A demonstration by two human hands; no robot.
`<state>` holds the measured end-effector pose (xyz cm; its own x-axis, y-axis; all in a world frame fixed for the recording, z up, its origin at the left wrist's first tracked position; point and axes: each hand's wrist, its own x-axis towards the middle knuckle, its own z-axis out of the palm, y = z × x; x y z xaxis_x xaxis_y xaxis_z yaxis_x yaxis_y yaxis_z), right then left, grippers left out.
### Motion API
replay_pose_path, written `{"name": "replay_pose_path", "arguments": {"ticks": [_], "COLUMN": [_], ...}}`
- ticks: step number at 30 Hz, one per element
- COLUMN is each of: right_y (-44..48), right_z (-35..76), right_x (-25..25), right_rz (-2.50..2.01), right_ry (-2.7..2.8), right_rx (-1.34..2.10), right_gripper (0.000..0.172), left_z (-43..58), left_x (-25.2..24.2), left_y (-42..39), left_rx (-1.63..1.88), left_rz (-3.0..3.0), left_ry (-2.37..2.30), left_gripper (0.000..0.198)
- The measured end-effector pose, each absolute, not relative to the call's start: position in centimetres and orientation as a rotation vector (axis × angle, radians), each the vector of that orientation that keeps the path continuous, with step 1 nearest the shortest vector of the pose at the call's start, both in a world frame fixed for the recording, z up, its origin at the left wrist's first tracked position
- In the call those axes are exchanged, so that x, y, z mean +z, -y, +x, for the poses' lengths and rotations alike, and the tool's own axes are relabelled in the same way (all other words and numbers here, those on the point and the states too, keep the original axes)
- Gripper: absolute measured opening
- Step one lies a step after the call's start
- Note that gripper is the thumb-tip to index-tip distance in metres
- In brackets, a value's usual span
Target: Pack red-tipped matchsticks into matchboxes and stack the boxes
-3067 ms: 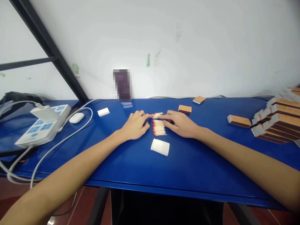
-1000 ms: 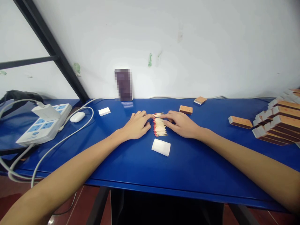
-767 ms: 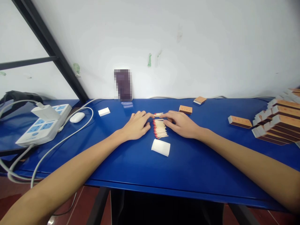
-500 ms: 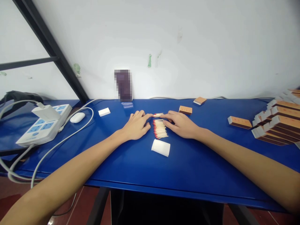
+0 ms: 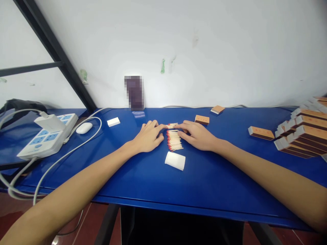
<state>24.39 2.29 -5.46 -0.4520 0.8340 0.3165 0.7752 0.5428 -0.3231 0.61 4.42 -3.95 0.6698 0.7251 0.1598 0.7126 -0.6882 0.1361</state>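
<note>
Red-tipped matches (image 5: 174,140) lie in a row on the blue table, with a few more just above them, split off by a narrow gap. My left hand (image 5: 150,136) rests open at their left, its index fingertip at the red heads of the upper few. From the right, my right hand (image 5: 198,135) is also open, index fingertip at the other ends of those upper matches and thumb beside the larger group. Below the matches lies a white matchbox tray (image 5: 175,161). An orange matchbox (image 5: 202,119) sits just behind my right hand.
Stacked matchboxes (image 5: 309,132) stand at the far right, with a single box (image 5: 261,133) beside them. Another box (image 5: 217,109) is near the wall. At left are a power strip (image 5: 48,137), cables, a white case (image 5: 84,128) and a small white box (image 5: 113,121).
</note>
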Motion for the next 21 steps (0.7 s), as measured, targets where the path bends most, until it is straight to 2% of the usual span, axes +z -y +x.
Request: {"name": "replay_pose_path", "arguments": {"ticks": [12, 21], "right_y": [-2.31, -2.3], "right_z": [24.33, 24.39], "right_x": [-5.39, -5.33], "right_rz": [-1.338, -1.295], "right_ry": [2.359, 2.35], "right_rx": [0.187, 0.213], "right_gripper": [0.045, 0.037], "left_z": [0.62, 0.54], "left_x": [-3.9, -4.06], "left_y": [-4.52, -4.62], "left_rx": [0.304, 0.344], "left_rz": [2.79, 2.769], "left_ry": [-1.204, -1.158], "left_gripper": [0.047, 0.042]}}
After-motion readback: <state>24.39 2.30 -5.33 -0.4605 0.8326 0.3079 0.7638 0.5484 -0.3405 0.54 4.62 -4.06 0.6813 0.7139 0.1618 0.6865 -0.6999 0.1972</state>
